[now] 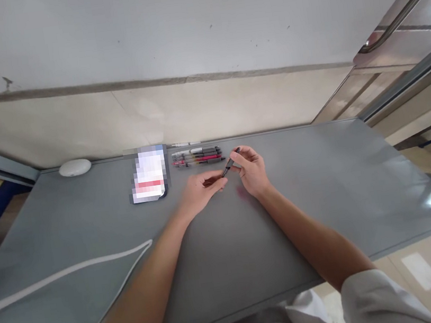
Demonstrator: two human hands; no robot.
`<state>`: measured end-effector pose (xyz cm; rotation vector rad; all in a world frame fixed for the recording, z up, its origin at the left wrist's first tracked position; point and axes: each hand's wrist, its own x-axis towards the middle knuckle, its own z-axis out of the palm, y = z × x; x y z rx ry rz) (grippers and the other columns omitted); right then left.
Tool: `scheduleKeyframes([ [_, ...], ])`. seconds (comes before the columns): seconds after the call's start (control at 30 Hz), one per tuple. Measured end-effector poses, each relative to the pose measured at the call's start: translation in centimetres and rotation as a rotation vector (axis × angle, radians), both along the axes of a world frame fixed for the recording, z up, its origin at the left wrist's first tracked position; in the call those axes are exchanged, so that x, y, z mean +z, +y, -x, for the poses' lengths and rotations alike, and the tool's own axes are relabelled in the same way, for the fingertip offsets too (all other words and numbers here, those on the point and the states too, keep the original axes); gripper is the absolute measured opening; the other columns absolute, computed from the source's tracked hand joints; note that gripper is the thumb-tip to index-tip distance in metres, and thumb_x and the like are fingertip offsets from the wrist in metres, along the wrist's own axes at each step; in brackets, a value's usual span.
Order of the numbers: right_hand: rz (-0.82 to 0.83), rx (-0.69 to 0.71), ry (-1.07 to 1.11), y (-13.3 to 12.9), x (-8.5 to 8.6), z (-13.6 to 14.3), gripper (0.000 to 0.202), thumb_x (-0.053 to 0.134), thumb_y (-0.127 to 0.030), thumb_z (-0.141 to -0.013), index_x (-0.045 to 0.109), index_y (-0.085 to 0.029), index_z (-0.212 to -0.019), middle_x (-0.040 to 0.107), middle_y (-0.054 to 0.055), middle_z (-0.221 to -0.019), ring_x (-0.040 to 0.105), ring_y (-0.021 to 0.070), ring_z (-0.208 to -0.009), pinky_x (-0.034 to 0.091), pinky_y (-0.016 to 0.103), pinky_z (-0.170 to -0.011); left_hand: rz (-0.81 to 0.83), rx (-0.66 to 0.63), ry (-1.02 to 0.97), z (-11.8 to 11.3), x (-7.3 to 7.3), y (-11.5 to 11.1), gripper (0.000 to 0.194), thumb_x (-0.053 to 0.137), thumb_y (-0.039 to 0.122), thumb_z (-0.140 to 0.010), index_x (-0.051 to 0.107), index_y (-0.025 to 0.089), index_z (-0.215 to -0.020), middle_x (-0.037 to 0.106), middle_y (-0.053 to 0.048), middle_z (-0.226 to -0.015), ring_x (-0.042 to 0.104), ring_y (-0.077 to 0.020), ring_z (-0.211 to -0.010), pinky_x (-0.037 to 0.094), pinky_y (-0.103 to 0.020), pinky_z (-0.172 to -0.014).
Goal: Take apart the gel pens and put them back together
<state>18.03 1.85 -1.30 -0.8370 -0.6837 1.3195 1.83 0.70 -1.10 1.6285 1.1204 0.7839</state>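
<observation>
A dark pen (228,166) is held at a slant between my two hands, just above the grey table. My left hand (202,189) pinches its lower end between thumb and fingers. The fingers of my right hand (251,168) are closed around its upper part, near a dark tip that sticks out on top. Just behind my left hand lies a row of several pens (198,156), side by side, some dark, one with red on it. A white slim pen-like piece (186,143) lies behind them, near the table's back edge.
A phone (148,173) with a lit, blurred screen lies left of the pens. Farther left is a white rounded case (75,168). A white cable (93,262) loops over the left part of the grey table (323,184). The tiled wall (232,105) borders its back edge.
</observation>
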Motion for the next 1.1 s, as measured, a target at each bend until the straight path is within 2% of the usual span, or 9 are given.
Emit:
scheduleKeyframes([
  [0.1, 0.006, -0.018, -0.030, 0.0, -0.1, 0.1, 0.022, 0.081, -0.030, -0.062, 0.064, -0.024, -0.075, 0.063, -0.004, -0.082, 0.060, 0.0095, -0.074, 0.053, 0.024, -0.065, -0.159, 0.086, 0.095, -0.2, -0.6, 0.0, 0.024, 0.064, 0.041, -0.080, 0.071, 0.022, -0.092, 0.070, -0.001, -0.087, 0.061, -0.0165, -0.075, 0.047, -0.028, -0.073],
  [0.17, 0.007, -0.024, -0.023, 0.0, -0.1, 0.1, 0.022, 0.081, -0.029, -0.062, 0.064, -0.024, -0.075, 0.064, -0.004, -0.084, 0.059, 0.0091, -0.074, 0.054, 0.023, -0.065, -0.192, 0.088, 0.124, -0.2, -0.6, 0.0, 0.022, 0.063, 0.042, -0.081, 0.070, 0.022, -0.088, 0.069, 0.000, -0.084, 0.059, -0.0160, -0.073, 0.045, -0.028, -0.070],
  [0.3, -0.005, 0.060, 0.001, -0.1, 0.0, -0.1, 0.021, 0.080, -0.030, -0.063, 0.066, -0.025, -0.077, 0.065, -0.004, -0.080, 0.060, 0.0100, -0.070, 0.053, 0.024, -0.060, -0.020, -0.067, 0.060, 0.2, 0.5, -0.1, 0.027, 0.057, 0.043, -0.085, 0.068, 0.020, -0.078, 0.063, 0.000, -0.067, 0.056, -0.0145, -0.066, 0.044, -0.027, -0.065],
  [0.43, -0.014, 0.196, 0.019, -0.3, 0.3, -0.3, 0.027, 0.079, -0.034, -0.063, 0.067, -0.026, -0.086, 0.066, -0.004, -0.078, 0.062, 0.0133, -0.067, 0.050, 0.025, -0.050, 0.176, -0.217, -0.105, 0.6, 1.3, -0.4, 0.033, 0.054, 0.046, -0.087, 0.067, 0.018, -0.076, 0.065, -0.004, -0.073, 0.060, -0.0160, -0.072, 0.047, -0.029, -0.071],
  [0.57, -0.010, 0.135, 0.023, -0.2, 0.2, -0.4, 0.025, 0.080, -0.032, -0.063, 0.063, -0.025, -0.080, 0.064, -0.005, -0.077, 0.061, 0.0109, -0.067, 0.052, 0.024, -0.055, 0.225, -0.116, -0.153, 0.5, 0.6, -0.3, 0.031, 0.063, 0.047, -0.082, 0.071, 0.017, -0.085, 0.069, -0.006, -0.079, 0.063, -0.0173, -0.073, 0.049, -0.031, -0.071],
  [0.67, 0.016, 0.051, 0.011, 0.0, 0.0, -0.4, 0.027, 0.081, -0.031, -0.061, 0.059, -0.025, -0.076, 0.062, -0.006, -0.078, 0.059, 0.0094, -0.069, 0.053, 0.023, -0.060, 0.143, -0.005, -0.122, 0.3, 0.2, -0.2, 0.032, 0.069, 0.045, -0.078, 0.072, 0.019, -0.095, 0.068, -0.003, -0.075, 0.062, -0.0160, -0.070, 0.048, -0.029, -0.069],
  [0.8, 0.041, 0.017, -0.002, 0.2, -0.2, -0.3, 0.028, 0.081, -0.031, -0.060, 0.058, -0.025, -0.075, 0.060, -0.006, -0.081, 0.058, 0.0092, -0.072, 0.053, 0.022, -0.061, 0.058, 0.059, -0.048, 0.3, 0.2, -0.2, 0.029, 0.073, 0.043, -0.074, 0.072, 0.020, -0.092, 0.066, 0.000, -0.071, 0.060, -0.0136, -0.066, 0.046, -0.026, -0.063],
  [0.9, 0.044, 0.018, -0.005, 0.0, 0.0, -0.3, 0.027, 0.081, -0.030, -0.061, 0.058, -0.025, -0.075, 0.060, -0.006, -0.081, 0.058, 0.0089, -0.073, 0.053, 0.021, -0.061, 0.069, 0.045, -0.046, 0.5, 0.3, -0.2, 0.028, 0.071, 0.043, -0.076, 0.072, 0.020, -0.093, 0.066, 0.000, -0.068, 0.060, -0.0136, -0.065, 0.046, -0.026, -0.063],
  [1.1, 0.022, 0.148, 0.051, -0.3, 0.2, -0.4, 0.025, 0.079, -0.031, -0.063, 0.063, -0.026, -0.081, 0.063, -0.006, -0.078, 0.062, 0.0106, -0.070, 0.052, 0.022, -0.056, 0.328, -0.083, -0.239, 1.0, 0.1, -0.2, 0.029, 0.068, 0.044, -0.079, 0.072, 0.019, -0.093, 0.072, -0.007, -0.088, 0.065, -0.0159, -0.072, 0.051, -0.032, -0.073],
])
